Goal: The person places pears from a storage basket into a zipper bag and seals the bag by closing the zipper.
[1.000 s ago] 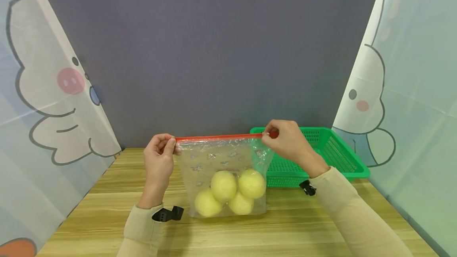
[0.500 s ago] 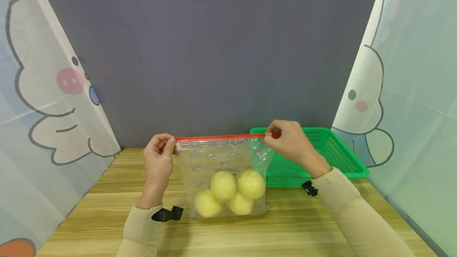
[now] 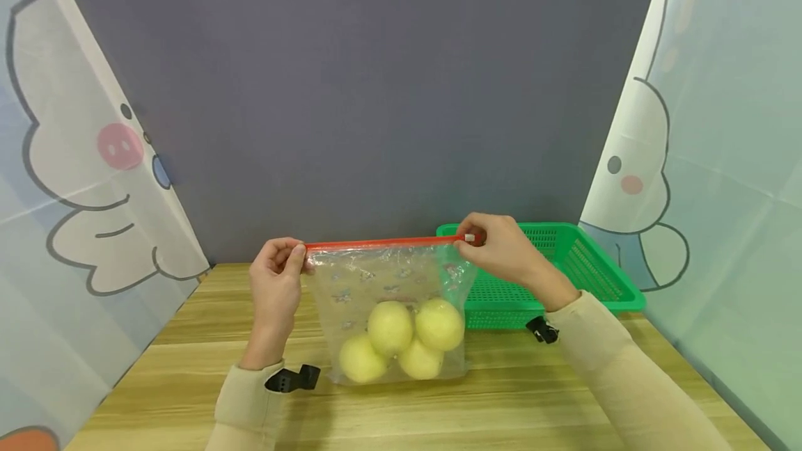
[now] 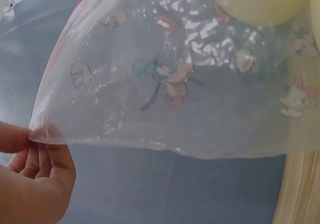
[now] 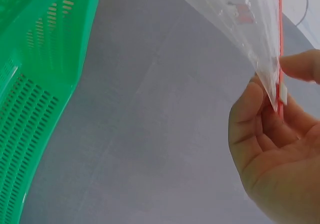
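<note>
A clear zipper bag (image 3: pixel 363 284) with small cartoon prints and a red zip strip (image 3: pixel 382 242) along its top stands upright, stretched between both hands. Several round pale-yellow fruits (image 3: pixel 391 328) lie in its lower part. My left hand (image 3: pixel 276 284) pinches the top left corner between thumb and fingers, seen also in the left wrist view, where that hand (image 4: pixel 40 179) grips the film. At the top right corner my right hand (image 3: pixel 501 249) pinches the strip's end. A small white slider (image 5: pixel 283 93) sits on the strip among the right hand's fingers.
Behind the right hand, a green plastic basket (image 3: pixel 564 263) with slotted walls stands on the wooden table (image 3: pixel 188 381). A dark grey panel (image 3: pixel 376 89) rises at the back. Cartoon-printed curtains (image 3: pixel 81 124) hang on both sides.
The white slider, covered before, now shows at the right hand's fingers. The right hand has shifted slightly left. The head view has moved a little; bag and fruits keep their arrangement.
</note>
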The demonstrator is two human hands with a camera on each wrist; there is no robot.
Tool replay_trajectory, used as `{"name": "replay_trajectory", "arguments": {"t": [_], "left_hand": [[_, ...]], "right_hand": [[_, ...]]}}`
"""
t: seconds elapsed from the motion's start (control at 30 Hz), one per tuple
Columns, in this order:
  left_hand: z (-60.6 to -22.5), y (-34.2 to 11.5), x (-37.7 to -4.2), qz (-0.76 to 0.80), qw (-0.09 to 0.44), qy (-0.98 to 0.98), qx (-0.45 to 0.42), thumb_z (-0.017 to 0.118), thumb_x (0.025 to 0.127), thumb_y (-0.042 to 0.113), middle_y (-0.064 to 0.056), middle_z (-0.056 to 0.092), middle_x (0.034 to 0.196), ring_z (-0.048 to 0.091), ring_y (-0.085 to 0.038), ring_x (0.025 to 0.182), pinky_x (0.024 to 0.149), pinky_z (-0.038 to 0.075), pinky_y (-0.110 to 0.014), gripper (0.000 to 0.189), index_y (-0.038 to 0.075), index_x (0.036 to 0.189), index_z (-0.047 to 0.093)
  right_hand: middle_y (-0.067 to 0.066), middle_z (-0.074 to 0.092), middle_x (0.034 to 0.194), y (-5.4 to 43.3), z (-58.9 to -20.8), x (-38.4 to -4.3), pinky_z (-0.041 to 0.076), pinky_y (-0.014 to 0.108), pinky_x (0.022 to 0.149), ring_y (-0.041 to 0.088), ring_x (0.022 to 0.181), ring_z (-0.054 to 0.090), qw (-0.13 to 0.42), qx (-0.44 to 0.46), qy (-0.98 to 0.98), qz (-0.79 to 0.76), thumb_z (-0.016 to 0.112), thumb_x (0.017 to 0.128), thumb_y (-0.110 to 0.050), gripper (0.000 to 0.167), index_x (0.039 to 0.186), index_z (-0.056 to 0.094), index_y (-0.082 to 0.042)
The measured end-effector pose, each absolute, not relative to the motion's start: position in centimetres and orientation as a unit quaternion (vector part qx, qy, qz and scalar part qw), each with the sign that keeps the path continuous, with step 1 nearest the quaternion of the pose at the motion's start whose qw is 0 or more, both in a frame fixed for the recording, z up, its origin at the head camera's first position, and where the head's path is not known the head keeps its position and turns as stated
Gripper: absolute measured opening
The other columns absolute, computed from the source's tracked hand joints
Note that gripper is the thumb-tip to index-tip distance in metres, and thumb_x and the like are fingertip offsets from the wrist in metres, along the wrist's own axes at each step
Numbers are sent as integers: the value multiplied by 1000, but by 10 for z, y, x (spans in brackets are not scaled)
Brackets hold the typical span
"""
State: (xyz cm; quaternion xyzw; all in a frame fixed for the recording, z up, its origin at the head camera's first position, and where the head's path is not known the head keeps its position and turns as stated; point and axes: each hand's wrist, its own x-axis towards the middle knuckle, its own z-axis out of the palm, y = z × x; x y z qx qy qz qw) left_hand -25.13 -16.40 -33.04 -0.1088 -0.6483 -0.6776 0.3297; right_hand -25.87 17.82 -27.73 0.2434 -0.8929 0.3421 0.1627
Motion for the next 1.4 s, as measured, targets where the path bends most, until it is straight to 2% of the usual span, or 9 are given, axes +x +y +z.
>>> {"name": "replay_trajectory", "arguments": {"t": [0.1, 0.23, 0.37, 0.5, 0.63, 0.8, 1.0, 1.2, 1.4], "left_hand": [[-330, -167, -251, -681, 310, -653, -123, 61, 101, 4, -3, 64, 82, 60, -14, 70, 68, 55, -23, 15, -8, 109, 62], [-327, -174, -251, -652, 255, -700, -140, 65, 100, 8, -3, 65, 86, 62, -14, 75, 72, 55, -24, 23, -3, 120, 64], [-322, -181, -254, -607, 215, -750, -148, 66, 100, 12, -8, 66, 91, 63, -14, 75, 72, 55, -25, 26, -4, 121, 63], [-315, -183, -260, -590, 206, -767, -146, 65, 100, 12, -17, 66, 94, 63, -15, 74, 71, 56, -26, 22, -6, 113, 63], [-309, -184, -266, -582, 202, -775, -142, 64, 101, 14, -19, 65, 96, 63, -16, 76, 72, 56, -27, 20, -4, 111, 62], [-303, -188, -274, -579, 203, -778, -133, 63, 101, 15, -16, 64, 94, 63, -17, 79, 73, 56, -27, 21, -4, 111, 61], [-297, -194, -288, -572, 199, -786, -125, 61, 103, 19, -13, 63, 94, 62, -18, 80, 72, 55, -28, 24, -3, 114, 59], [-293, -198, -314, -573, 173, -794, -106, 58, 104, 22, -13, 63, 101, 61, -19, 84, 78, 56, -30, 27, -1, 119, 58], [-287, -198, -336, -578, 170, -793, -90, 58, 105, 22, -14, 63, 107, 61, -19, 88, 86, 54, -35, 27, 1, 121, 57]], "right_hand": [[1, 67, 88, 176, -277, -260, 44, 36, 61, 19, 66, 50, 150, 252, -892, 344, 65, 95, -14, 9, 100, 72, -11], [2, 67, 88, 174, -277, -261, 42, 35, 58, 19, 61, 46, 146, 252, -891, 349, 64, 96, -13, 9, 99, 72, -11], [1, 66, 83, 173, -276, -263, 40, 34, 56, 17, 56, 42, 143, 253, -889, 354, 63, 97, -14, 9, 100, 72, -12], [2, 65, 77, 171, -275, -266, 38, 33, 53, 16, 52, 38, 148, 249, -886, 363, 62, 97, -15, 11, 100, 72, -13], [1, 68, 83, 169, -276, -270, 39, 33, 55, 18, 55, 41, 168, 240, -882, 370, 62, 97, -16, 13, 101, 74, -13], [2, 69, 88, 162, -276, -280, 43, 36, 58, 21, 62, 49, 171, 242, -880, 373, 63, 98, -18, 14, 103, 74, -12], [3, 67, 87, 153, -272, -295, 43, 38, 59, 23, 64, 49, 165, 238, -887, 360, 62, 101, -20, 14, 106, 73, -13], [5, 69, 100, 144, -269, -315, 43, 38, 63, 24, 73, 51, 160, 224, -892, 358, 62, 102, -20, 15, 109, 72, -11], [6, 68, 103, 139, -265, -338, 43, 38, 63, 25, 77, 53, 171, 212, -891, 364, 61, 104, -20, 17, 111, 71, -10]]}}
